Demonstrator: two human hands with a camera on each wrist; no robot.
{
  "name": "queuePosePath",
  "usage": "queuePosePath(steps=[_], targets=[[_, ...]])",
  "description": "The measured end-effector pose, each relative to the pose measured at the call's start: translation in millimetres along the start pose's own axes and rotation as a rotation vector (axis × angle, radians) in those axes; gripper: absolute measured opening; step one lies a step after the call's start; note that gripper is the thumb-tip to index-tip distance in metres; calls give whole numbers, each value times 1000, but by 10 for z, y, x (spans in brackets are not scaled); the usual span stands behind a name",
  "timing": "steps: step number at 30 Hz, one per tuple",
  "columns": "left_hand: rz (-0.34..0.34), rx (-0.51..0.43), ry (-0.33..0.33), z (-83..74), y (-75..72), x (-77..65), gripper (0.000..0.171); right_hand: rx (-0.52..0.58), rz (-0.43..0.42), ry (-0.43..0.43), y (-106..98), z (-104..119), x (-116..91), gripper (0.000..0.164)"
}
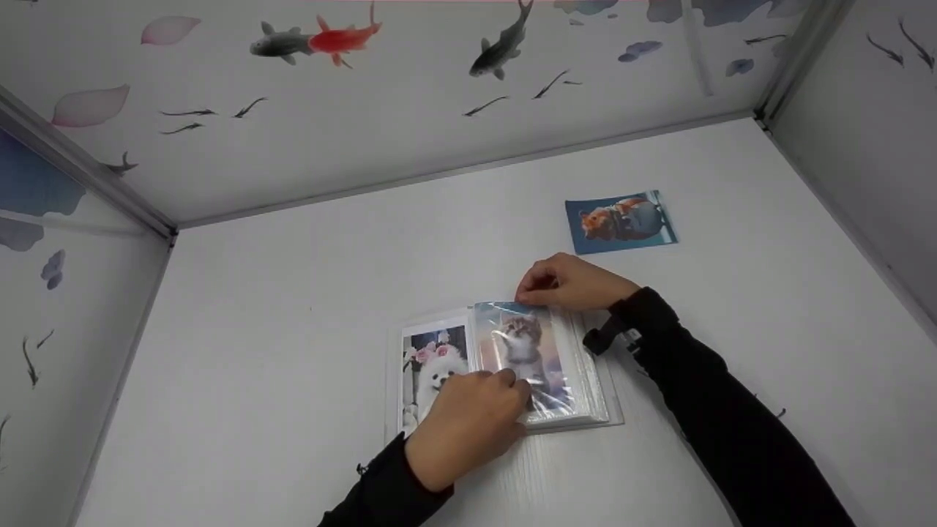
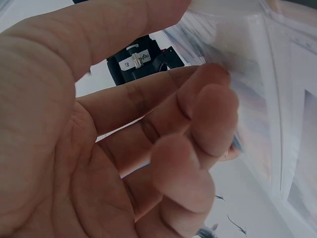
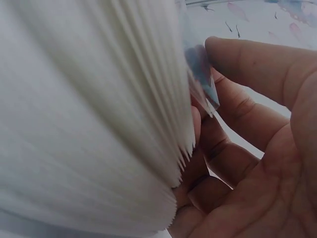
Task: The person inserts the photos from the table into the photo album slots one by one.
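A photo album [image 1: 594,391] lies open on the white table. Its left page shows a photo of a white fluffy dog [image 1: 439,369]; its right page carries a kitten photo [image 1: 521,340] under a shiny clear sleeve. At the upper edge of that page, my right hand [image 1: 578,282] pinches the kitten photo's bluish corner [image 3: 200,64] between thumb and fingers. My left hand [image 1: 472,417] grips the album's lower edge, fingers curled over the right page and thumb by the edge. In the head view its fingertips are hidden; the left wrist view shows the curled fingers [image 2: 215,119] against the sleeve.
A loose hamster photo [image 1: 622,222] lies on the table [image 1: 293,351] beyond the right hand. Fish-patterned panels [image 1: 410,95] stand at the back and sides. A black wrist camera [image 1: 604,338] sits beside the album's right edge.
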State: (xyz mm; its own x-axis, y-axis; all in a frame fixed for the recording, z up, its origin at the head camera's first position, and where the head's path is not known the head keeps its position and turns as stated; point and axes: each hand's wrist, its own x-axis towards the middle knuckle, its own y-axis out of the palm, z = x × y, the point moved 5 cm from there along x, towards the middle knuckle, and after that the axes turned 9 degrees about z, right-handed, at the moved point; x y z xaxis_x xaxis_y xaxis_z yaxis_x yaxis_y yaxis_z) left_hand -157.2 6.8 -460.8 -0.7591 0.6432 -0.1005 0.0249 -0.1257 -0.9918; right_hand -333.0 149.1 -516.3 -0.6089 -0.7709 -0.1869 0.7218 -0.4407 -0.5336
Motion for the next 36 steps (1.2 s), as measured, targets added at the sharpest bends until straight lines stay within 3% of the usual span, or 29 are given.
queuePosePath(steps=[15, 36], targets=[[-18, 25, 2, -7, 12, 0, 23, 8, -41, -30, -36, 27, -3, 18], [30, -8, -1, -6, 17, 8, 22, 28, 29, -32, -1, 10, -10, 15]])
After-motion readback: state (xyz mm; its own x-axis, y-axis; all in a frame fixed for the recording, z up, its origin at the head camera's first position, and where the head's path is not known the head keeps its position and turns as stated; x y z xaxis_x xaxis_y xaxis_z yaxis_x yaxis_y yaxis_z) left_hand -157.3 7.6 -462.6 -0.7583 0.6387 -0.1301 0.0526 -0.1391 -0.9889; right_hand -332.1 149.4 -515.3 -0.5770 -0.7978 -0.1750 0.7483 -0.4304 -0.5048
